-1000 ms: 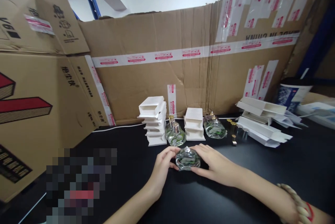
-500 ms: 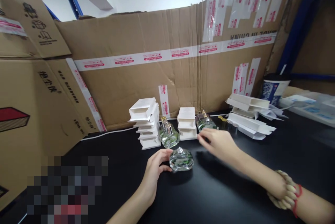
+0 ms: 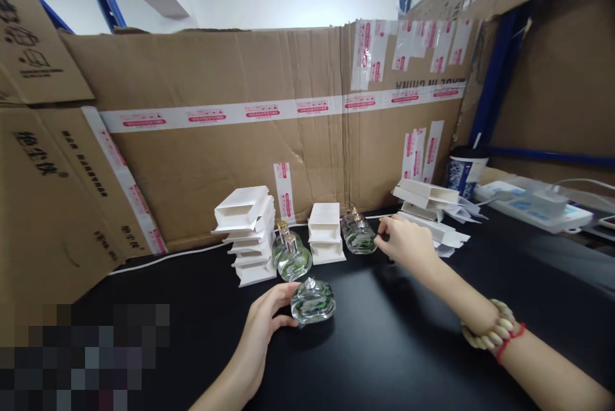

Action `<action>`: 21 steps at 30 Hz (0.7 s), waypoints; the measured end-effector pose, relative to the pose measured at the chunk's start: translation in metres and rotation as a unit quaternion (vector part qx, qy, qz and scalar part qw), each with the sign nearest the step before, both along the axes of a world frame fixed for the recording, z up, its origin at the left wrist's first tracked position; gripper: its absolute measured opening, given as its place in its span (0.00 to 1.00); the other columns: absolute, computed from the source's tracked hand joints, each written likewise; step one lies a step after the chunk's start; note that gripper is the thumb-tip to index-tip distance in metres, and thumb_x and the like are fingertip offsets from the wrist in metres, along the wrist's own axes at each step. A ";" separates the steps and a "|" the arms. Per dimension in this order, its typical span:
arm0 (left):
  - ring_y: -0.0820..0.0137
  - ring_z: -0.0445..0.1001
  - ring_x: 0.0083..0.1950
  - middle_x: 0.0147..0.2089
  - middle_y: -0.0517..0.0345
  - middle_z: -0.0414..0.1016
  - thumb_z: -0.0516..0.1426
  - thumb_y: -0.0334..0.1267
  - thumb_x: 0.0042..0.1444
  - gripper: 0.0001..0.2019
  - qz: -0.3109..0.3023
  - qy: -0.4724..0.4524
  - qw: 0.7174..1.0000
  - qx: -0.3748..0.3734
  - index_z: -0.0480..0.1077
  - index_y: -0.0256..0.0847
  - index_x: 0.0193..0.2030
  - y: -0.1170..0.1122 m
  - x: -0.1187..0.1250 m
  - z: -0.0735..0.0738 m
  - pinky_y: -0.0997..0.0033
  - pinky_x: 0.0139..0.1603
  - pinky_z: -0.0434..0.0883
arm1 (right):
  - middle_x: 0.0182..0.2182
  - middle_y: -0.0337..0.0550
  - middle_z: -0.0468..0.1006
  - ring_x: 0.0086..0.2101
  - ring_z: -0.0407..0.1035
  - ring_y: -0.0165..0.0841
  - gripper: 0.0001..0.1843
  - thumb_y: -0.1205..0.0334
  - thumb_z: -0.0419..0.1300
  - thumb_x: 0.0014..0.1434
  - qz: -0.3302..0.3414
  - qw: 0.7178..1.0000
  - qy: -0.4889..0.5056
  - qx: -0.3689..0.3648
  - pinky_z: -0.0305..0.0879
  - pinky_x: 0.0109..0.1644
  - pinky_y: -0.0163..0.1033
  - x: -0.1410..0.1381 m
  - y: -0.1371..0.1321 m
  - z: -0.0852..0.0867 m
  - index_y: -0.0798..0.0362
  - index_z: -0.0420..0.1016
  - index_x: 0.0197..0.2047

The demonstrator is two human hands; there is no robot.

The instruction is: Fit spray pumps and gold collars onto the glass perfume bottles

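My left hand (image 3: 263, 319) rests on the black table (image 3: 384, 347) with thumb and fingers curled against the left side of a squat clear glass perfume bottle (image 3: 312, 301) with a silver spray top. My right hand (image 3: 405, 242) is stretched out to the back right, fingers bent, just right of another glass bottle (image 3: 358, 234) and in front of flat white cartons (image 3: 427, 201). What its fingertips touch is hidden. A third bottle (image 3: 291, 257) stands between two stacks of white folded boxes (image 3: 246, 232) (image 3: 325, 239).
A tall cardboard wall (image 3: 269, 123) with red-and-white tape closes the back, and big cartons (image 3: 43, 193) stand on the left. A blue-and-white paper cup (image 3: 465, 171) and a white power strip (image 3: 533, 205) sit at the right. A thin white cable (image 3: 158, 258) runs along the wall.
My right hand let go of the near bottle and reached away to the back right, past the far bottle. My left hand stayed on the near bottle. The view swung right.
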State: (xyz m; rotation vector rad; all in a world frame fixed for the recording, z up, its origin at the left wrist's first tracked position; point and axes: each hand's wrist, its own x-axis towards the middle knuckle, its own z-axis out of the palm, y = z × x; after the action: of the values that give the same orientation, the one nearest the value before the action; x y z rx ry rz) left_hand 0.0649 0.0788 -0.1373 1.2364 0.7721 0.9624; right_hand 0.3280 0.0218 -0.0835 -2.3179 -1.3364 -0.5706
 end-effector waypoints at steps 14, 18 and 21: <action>0.62 0.68 0.46 0.48 0.45 0.71 0.57 0.47 0.42 0.21 -0.004 0.007 1.000 0.013 0.74 0.31 0.39 -0.010 -0.001 0.006 0.71 0.34 0.67 | 0.38 0.40 0.75 0.41 0.68 0.38 0.09 0.64 0.57 0.57 0.029 0.994 0.011 -0.104 0.48 0.32 0.37 0.013 0.008 -0.007 0.49 0.77 0.39; 0.63 0.68 0.46 0.48 0.45 0.71 0.56 0.45 0.45 0.19 -0.016 0.000 1.000 0.023 0.74 0.31 0.39 -0.007 -0.001 0.002 0.71 0.34 0.68 | 0.37 0.42 0.75 0.40 0.68 0.38 0.09 0.64 0.55 0.58 0.034 0.993 -0.001 -0.117 0.46 0.31 0.36 0.013 0.011 -0.010 0.52 0.76 0.38; 0.63 0.68 0.44 0.46 0.45 0.72 0.57 0.45 0.45 0.19 -0.021 -0.007 1.000 0.018 0.74 0.31 0.39 -0.003 -0.001 -0.001 0.71 0.33 0.68 | 0.38 0.43 0.74 0.41 0.68 0.38 0.09 0.63 0.55 0.59 0.037 0.992 -0.007 -0.124 0.46 0.31 0.37 0.012 0.011 -0.011 0.54 0.75 0.40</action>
State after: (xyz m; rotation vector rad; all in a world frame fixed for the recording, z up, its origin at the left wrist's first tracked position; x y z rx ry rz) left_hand 0.0641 0.0755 -0.1381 1.2717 0.7182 0.9528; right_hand 0.3398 0.0333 -0.0944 -2.4484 -1.5720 -0.4168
